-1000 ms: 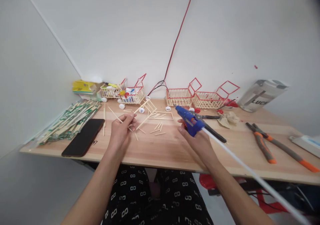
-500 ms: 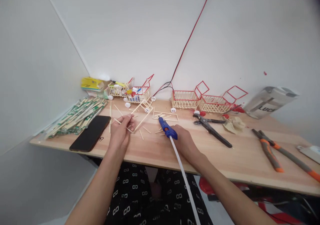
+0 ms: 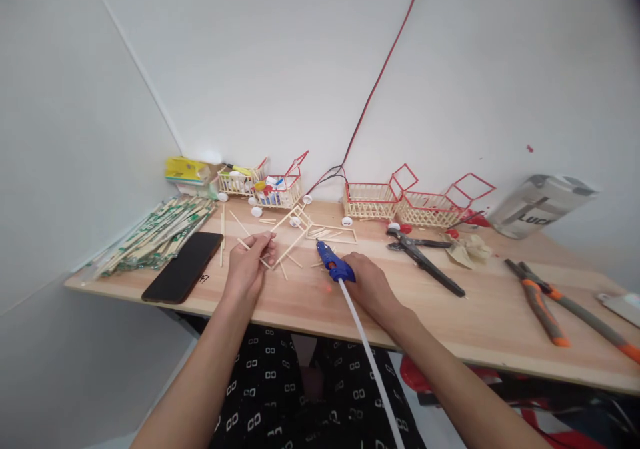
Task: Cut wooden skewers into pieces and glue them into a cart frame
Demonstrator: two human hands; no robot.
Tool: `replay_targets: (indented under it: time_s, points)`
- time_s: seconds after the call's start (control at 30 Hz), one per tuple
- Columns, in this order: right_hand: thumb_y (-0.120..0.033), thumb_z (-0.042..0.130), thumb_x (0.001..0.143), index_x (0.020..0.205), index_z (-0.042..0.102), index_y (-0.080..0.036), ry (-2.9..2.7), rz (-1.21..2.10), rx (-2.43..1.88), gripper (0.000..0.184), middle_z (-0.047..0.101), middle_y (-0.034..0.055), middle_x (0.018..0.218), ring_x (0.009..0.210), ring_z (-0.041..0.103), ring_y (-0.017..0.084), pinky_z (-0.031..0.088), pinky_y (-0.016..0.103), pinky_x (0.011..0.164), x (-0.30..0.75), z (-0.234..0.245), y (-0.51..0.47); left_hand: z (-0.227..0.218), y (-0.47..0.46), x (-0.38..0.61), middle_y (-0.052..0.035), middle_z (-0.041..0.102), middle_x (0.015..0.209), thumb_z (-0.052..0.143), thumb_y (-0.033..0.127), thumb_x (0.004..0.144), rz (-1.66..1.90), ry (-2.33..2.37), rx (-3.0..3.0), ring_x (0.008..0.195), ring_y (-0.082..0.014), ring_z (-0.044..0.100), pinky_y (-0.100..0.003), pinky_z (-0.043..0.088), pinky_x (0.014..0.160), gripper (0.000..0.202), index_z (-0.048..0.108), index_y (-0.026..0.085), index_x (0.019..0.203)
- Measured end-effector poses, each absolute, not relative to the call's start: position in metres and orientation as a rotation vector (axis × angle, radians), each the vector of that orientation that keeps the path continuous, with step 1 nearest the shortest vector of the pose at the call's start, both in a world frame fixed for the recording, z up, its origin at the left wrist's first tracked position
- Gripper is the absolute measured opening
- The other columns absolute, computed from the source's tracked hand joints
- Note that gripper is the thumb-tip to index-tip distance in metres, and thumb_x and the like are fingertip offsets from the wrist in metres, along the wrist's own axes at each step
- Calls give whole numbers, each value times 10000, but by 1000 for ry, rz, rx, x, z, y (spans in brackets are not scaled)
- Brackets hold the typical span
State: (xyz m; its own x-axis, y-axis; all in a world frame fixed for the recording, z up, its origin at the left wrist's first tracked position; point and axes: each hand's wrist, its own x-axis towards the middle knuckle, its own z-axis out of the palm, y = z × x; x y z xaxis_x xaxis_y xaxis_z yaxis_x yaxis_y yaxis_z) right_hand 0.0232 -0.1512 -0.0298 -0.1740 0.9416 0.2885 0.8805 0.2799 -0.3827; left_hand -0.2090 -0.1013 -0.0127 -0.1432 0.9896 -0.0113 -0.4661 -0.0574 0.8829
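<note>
My left hand (image 3: 249, 264) pinches a thin wooden stick (image 3: 253, 248) just above the wooden table (image 3: 350, 302). My right hand (image 3: 369, 284) grips a blue glue gun (image 3: 333, 266) with a long white glue stick (image 3: 367, 352) trailing back toward me. The gun's nozzle points up-left toward several loose sticks (image 3: 295, 239) lying between my hands. A flat frame of sticks (image 3: 334, 233) lies just beyond the gun.
A black phone (image 3: 183, 266) and wrapped chopsticks (image 3: 155, 232) lie at the left. Stick-built carts (image 3: 273, 189) and red-rimmed baskets (image 3: 395, 202) line the wall. Black pliers (image 3: 425, 259), orange-handled cutters (image 3: 560, 299) and a silver can (image 3: 537, 206) lie to the right.
My right hand swung the glue gun from raised at centre right down and left toward the loose sticks. My left hand kept its pinch on the stick and barely moved.
</note>
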Motion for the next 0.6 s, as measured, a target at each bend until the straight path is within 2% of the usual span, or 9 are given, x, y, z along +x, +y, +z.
replay_targets:
  time_s: [0.2,0.33,0.47,0.6]
  points:
    - [-310,539,832,765,613,-191,-1753,370,-1527,155,646,36,771,727,587,186,421,272,666,29,-21,-157,-12,-109,-201,1,595,616,821,302,574,1463,919,749,519,-58,510,-159,366,441,315,690,91,768]
    - [-454,581,809,885,654,-184,-1352,544,-1558,290,670,38,763,687,603,199,443,292,624,34,-9,-169,-17,-113,-188,-4,601,625,822,307,588,1372,873,757,520,-59,512,-159,375,437,301,693,96,759]
    - [-471,608,782,880,667,-177,-1125,495,-1599,315,682,50,836,787,621,221,463,328,735,44,-1,-176,-19,-109,-174,-17,607,620,799,309,648,1293,826,760,514,-65,524,-163,405,434,265,697,88,751]
    - [-469,619,757,886,672,-164,-1064,437,-1616,335,683,70,873,853,626,255,460,380,820,54,-2,-176,-14,-101,-165,-48,641,644,721,202,755,1237,816,685,536,-83,581,-173,472,470,138,695,68,773]
